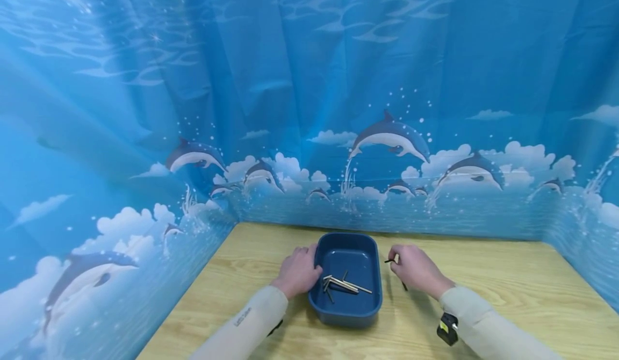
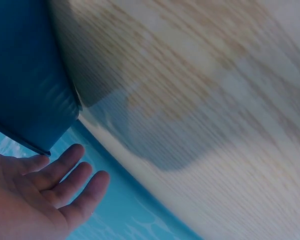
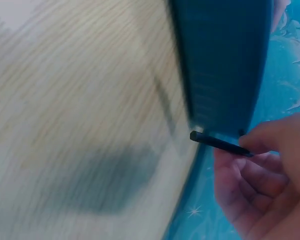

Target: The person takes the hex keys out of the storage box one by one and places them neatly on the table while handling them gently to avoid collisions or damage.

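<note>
A dark blue rectangular bin (image 1: 345, 317) stands on the table. My left hand (image 1: 297, 270) is at its left wall, thumb over the rim and the other fingers outside; in the left wrist view those fingers (image 2: 72, 160) look loosely bent. Just off the bin's right side, my right hand (image 1: 417, 268) pinches a black hex key (image 3: 217, 143) between thumb and fingers. One end of it points out towards the camera in the right wrist view; part of it is hidden by the fingers. Inside the bin lie several slim gold-toned rods (image 1: 358, 286) and darker ones, crossing each other.
The pale wood-grain table (image 1: 512, 285) extends on both sides of the bin. A blue curtain (image 1: 309, 107) printed with dolphins and clouds encloses the back and sides. A small black device (image 1: 447, 329) is strapped at the right wrist.
</note>
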{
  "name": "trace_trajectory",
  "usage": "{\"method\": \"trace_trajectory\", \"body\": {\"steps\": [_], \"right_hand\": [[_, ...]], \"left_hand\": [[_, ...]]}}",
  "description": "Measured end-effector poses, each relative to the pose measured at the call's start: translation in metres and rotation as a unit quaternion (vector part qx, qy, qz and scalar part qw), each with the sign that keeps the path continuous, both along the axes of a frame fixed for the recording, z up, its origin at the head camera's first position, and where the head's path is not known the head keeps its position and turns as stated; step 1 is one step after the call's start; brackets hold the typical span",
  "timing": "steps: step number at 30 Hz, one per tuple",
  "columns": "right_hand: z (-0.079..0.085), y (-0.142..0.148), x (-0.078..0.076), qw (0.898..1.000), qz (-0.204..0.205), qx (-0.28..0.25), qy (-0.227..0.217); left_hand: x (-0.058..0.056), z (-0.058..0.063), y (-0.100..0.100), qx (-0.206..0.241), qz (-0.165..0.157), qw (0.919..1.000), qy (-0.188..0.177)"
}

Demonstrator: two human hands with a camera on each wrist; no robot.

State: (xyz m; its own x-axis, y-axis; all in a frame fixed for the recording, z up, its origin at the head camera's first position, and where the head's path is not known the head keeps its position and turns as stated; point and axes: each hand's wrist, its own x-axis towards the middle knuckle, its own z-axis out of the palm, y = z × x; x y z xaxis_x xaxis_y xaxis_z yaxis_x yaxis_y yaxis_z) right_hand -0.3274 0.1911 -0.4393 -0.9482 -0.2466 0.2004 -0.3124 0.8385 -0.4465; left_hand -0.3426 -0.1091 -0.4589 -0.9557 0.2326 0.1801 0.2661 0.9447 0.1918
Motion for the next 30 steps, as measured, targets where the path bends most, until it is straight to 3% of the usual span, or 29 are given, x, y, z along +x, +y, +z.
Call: {"method": "trace_trajectory", "body": {"steps": [20,30], "right_hand": [[-0.031,0.011,-0.019,0.998,0.012,0.065,0.026],[-0.043,0.01,-0.028,0.997,-0.018,0.071,-0.016]], "left_hand": [[0.0,0.0,0.002,0.011,0.014,0.9997,-0.016],[0.0,-0.003,0.001,0.007,0.01,0.9998,-0.012]]}}
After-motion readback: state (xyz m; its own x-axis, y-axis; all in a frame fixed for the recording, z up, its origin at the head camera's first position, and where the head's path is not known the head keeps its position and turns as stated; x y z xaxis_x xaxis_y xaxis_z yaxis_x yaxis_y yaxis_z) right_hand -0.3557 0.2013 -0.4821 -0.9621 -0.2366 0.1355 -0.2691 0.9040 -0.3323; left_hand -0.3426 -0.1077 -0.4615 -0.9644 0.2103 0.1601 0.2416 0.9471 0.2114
